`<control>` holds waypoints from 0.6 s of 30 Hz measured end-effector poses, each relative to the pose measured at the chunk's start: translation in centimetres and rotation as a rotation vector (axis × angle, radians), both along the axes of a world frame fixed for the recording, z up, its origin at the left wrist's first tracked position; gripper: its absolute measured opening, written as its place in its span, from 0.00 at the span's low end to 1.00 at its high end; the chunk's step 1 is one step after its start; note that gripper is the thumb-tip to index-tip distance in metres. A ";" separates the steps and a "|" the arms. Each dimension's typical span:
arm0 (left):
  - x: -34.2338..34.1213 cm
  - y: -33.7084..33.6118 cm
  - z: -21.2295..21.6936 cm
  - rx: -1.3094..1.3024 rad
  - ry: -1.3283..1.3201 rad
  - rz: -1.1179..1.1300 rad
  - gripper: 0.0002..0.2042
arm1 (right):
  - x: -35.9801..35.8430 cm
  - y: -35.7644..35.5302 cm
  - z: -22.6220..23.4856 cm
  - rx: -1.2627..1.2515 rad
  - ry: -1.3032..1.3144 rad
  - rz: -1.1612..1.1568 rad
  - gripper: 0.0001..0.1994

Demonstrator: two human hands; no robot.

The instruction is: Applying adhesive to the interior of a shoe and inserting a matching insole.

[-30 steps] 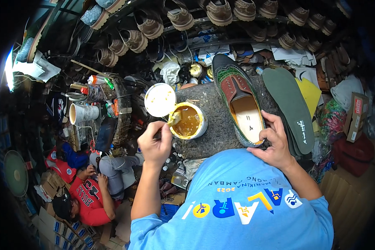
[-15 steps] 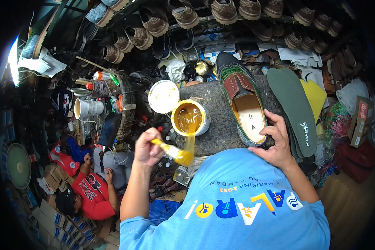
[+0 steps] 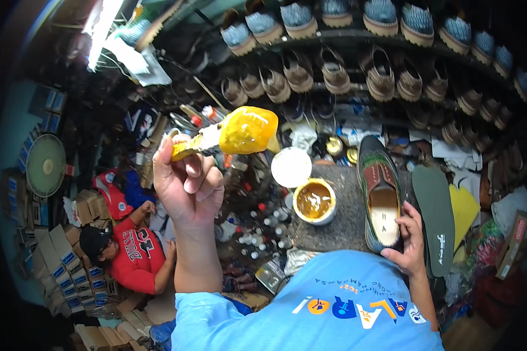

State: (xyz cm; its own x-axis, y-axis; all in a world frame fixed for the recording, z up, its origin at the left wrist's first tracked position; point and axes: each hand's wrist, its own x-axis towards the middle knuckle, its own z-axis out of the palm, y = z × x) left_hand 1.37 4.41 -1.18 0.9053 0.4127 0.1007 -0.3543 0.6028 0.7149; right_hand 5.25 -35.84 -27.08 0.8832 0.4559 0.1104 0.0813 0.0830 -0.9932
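Note:
My left hand (image 3: 188,184) is raised, its fingers closed around the yellow handle of a brush (image 3: 249,130). Thick, glossy yellow glue coats the bristles. On the right, my right hand (image 3: 411,240) grips the heel end of a wingtip shoe (image 3: 369,169), fingers at the collar and thumb low at the back. The shoe lies toe away from me, with a black toe, green sides, a brown tongue and a pale insole. Beside it on a dark block (image 3: 345,181) stands a white tub (image 3: 317,222) of amber glue, open. Its round white lid (image 3: 291,167) rests behind it.
Dark green insole-shaped sheets (image 3: 434,216) lie right of the shoe, near yellow paper (image 3: 464,210). Shelves of shoes (image 3: 380,73) run across the back. Several small bottles (image 3: 263,240) stand left of the block. A person in red (image 3: 136,257) sits at the left, near a fan (image 3: 45,165).
My left hand has lifted the glue-coated brush up and away from the tub, its bristles now pointing right. My right hand still holds the shoe's heel. The view has shifted and tilted.

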 end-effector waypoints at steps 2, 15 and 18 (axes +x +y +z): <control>0.1 0.3 1.2 0.029 -0.072 -0.072 0.18 | 0.3 0.2 -0.6 0.029 0.018 -0.048 0.42; 0.6 -5.0 -3.7 0.861 -0.087 -0.226 0.16 | 0.4 -0.1 -1.3 -0.002 0.115 -0.058 0.38; 1.5 -10.8 -8.3 1.333 -0.067 -0.257 0.10 | 0.3 0.3 -1.3 0.038 0.120 -0.078 0.38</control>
